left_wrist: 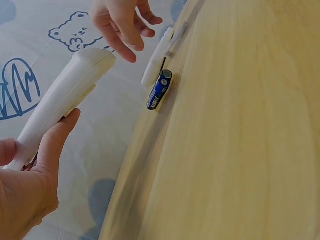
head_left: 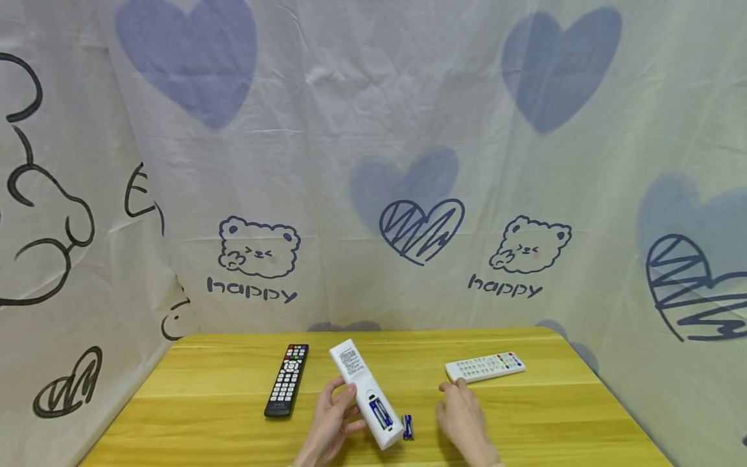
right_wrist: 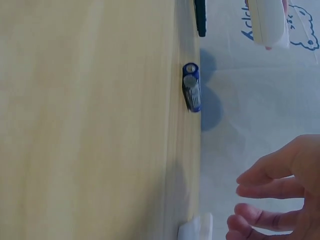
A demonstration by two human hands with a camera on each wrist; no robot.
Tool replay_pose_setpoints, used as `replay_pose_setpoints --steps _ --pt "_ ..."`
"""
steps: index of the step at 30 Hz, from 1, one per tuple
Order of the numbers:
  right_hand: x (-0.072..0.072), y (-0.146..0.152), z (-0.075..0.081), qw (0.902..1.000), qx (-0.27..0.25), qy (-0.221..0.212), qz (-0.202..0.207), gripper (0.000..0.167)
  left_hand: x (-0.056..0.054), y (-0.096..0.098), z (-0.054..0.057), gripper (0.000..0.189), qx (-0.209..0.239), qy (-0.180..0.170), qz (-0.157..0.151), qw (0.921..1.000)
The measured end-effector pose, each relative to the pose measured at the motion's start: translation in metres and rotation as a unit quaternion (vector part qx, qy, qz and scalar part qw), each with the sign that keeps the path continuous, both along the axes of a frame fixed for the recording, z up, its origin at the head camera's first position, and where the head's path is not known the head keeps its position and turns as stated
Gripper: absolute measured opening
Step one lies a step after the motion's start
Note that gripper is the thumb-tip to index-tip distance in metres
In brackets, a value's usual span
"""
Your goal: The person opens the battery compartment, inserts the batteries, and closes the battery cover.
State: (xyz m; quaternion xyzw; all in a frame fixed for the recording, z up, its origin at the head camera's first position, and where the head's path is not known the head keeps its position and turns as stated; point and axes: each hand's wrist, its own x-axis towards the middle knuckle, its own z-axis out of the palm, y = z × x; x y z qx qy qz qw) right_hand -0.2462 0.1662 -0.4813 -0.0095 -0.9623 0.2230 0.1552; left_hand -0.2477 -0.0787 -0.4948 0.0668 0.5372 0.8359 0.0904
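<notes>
My left hand (head_left: 332, 415) grips a white remote control (head_left: 357, 373) around its middle, raised above the table with its back turned up. Its battery compartment is uncovered, and blue batteries (head_left: 380, 413) sit inside. Loose blue batteries (head_left: 408, 427) lie on the table just right of that remote's lower end; the left wrist view shows them as well (left_wrist: 159, 90). Over the table to their right, my right hand (head_left: 463, 418) has loosely bent fingers and holds nothing. In the right wrist view, a gap separates thumb and fingers of this hand (right_wrist: 280, 190).
A second white remote (head_left: 486, 367) lies buttons up beyond my right hand. To the left, a black remote (head_left: 286, 381) rests on the wooden table (head_left: 192, 389). A printed cloth (head_left: 362, 279) hangs behind the table's far edge.
</notes>
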Motion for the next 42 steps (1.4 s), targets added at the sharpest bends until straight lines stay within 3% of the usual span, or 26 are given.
replay_pose_setpoints --steps 15,23,42 --pt "-0.005 0.015 -0.005 0.9989 0.010 -0.040 -0.020 0.033 0.001 -0.001 0.002 0.057 0.000 0.002 0.003 1.0000" --pt "-0.007 0.017 -0.008 0.9989 0.012 -0.039 -0.022 0.031 0.001 -0.001 0.002 0.057 -0.003 0.000 0.003 1.0000" --pt "-0.009 0.021 -0.010 0.9980 0.003 -0.062 -0.006 0.028 0.000 0.000 0.000 0.053 -0.001 -0.002 0.000 1.0000"
